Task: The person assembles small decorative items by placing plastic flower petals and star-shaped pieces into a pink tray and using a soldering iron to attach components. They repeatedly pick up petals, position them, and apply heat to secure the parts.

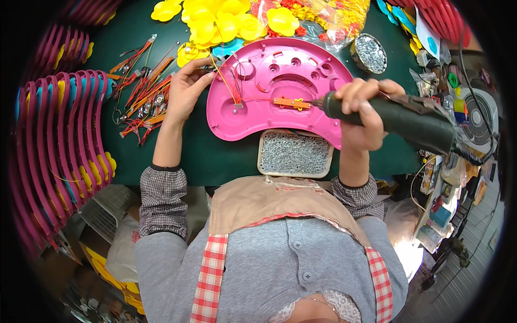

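A pink curved plastic shell (258, 119) lies hollow side up on the dark green table. An orange circuit strip (291, 103) with wires rests across its middle, beside a small yellow part. My right hand (365, 110) is wrapped around a dark green electric screwdriver (412, 123), held nearly level. Its tip reaches the strip's right end; whether it sits on a screw I cannot tell. At the shell's upper left edge, my left hand (186, 89) pinches a small dark part by the wires; its kind is unclear. Red and yellow wires (232, 89) run down inside the shell.
A tray of screws (295, 154) stands at the near edge, and a round tin of small metal parts (369, 54) at the far right. Wired orange strips (145, 99) are heaped left, near stacked pink shells (64, 145). Yellow flower pieces (218, 21) lie behind.
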### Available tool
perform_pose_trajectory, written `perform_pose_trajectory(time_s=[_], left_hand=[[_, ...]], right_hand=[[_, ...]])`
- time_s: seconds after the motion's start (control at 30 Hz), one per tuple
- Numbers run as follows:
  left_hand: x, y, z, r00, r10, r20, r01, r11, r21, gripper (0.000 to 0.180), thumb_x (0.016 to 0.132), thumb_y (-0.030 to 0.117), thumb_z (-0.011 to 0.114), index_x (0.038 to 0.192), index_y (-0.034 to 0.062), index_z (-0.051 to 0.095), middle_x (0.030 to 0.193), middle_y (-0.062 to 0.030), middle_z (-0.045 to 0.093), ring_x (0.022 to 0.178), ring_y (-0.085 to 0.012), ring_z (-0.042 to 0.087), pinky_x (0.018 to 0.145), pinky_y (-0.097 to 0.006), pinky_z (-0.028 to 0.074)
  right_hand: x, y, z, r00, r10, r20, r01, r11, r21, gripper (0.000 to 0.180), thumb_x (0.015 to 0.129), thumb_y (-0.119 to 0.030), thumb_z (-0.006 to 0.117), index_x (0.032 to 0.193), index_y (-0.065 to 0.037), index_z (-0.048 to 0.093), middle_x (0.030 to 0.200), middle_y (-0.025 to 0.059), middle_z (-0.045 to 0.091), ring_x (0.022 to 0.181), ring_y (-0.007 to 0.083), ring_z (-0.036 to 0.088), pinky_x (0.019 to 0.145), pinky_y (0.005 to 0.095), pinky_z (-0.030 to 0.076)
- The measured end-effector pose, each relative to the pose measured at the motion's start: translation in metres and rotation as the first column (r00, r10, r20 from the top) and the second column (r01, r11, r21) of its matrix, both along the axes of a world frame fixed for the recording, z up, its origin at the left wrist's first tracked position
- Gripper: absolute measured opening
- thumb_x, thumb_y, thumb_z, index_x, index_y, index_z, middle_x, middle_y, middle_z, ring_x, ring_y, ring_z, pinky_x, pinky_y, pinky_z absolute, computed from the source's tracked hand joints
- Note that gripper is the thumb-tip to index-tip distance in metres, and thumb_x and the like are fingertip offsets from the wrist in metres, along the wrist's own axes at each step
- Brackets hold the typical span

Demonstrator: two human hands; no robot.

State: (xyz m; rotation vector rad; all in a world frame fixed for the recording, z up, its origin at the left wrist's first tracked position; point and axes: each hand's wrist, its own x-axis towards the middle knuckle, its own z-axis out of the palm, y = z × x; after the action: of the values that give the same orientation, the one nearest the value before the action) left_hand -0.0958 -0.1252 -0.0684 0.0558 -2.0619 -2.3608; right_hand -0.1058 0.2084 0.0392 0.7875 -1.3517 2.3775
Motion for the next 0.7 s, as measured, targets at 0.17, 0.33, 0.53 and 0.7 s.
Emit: perform_pose_trajectory(time_s=[0.17, 0.33, 0.53, 0.7], left_hand=[[0.012, 0.057, 0.117, 0.805, -0.466, -0.368, 0.231, 0.816, -0.530, 0.031, 0.081, -0.008, 0.070, 0.111, 0.0017, 0.072, 0.114, -0.0101, 0.067, 0.102, -0.0214, 0.068, 0.086, -0.032, 0.056], [0.002, 0.119, 0.107, 0.613, -0.777, -0.142, 0.590, 0.569, -0.573, 0.029, 0.074, -0.012, 0.062, 0.100, -0.0002, 0.068, 0.113, -0.0140, 0.063, 0.107, -0.0311, 0.067, 0.092, -0.038, 0.055], [-0.058, 0.160, 0.089, 0.665, -0.729, -0.163, 0.581, 0.642, -0.500, 0.033, 0.081, -0.014, 0.059, 0.110, -0.0008, 0.070, 0.107, -0.0115, 0.068, 0.098, -0.0209, 0.069, 0.088, -0.033, 0.056], [-0.102, 0.191, 0.065, 0.776, -0.616, -0.133, 0.407, 0.651, -0.641, 0.034, 0.086, -0.007, 0.068, 0.119, 0.0044, 0.072, 0.102, -0.0070, 0.072, 0.092, -0.0153, 0.070, 0.084, -0.030, 0.057]], right_hand=[[0.021, 0.050, -0.006, 0.991, -0.134, 0.027, 0.131, 0.988, 0.085, 0.048, 0.086, 0.000, 0.056, 0.133, -0.004, 0.045, 0.075, 0.0112, 0.055, 0.066, 0.0218, 0.058, 0.074, 0.0447, 0.057], [0.033, 0.074, -0.007, 0.980, -0.201, 0.011, 0.199, 0.975, 0.100, 0.047, 0.086, 0.000, 0.055, 0.131, -0.002, 0.046, 0.076, 0.0119, 0.057, 0.067, 0.0216, 0.058, 0.075, 0.0441, 0.057], [0.041, 0.091, -0.019, 0.955, -0.287, 0.074, 0.271, 0.946, 0.177, 0.047, 0.088, 0.000, 0.054, 0.135, -0.003, 0.049, 0.078, 0.0100, 0.056, 0.069, 0.0200, 0.056, 0.077, 0.0420, 0.053], [0.041, 0.100, -0.025, 0.949, -0.310, 0.056, 0.299, 0.942, 0.155, 0.046, 0.088, 0.000, 0.053, 0.134, -0.003, 0.049, 0.078, 0.0107, 0.056, 0.069, 0.0205, 0.055, 0.076, 0.0418, 0.053]])
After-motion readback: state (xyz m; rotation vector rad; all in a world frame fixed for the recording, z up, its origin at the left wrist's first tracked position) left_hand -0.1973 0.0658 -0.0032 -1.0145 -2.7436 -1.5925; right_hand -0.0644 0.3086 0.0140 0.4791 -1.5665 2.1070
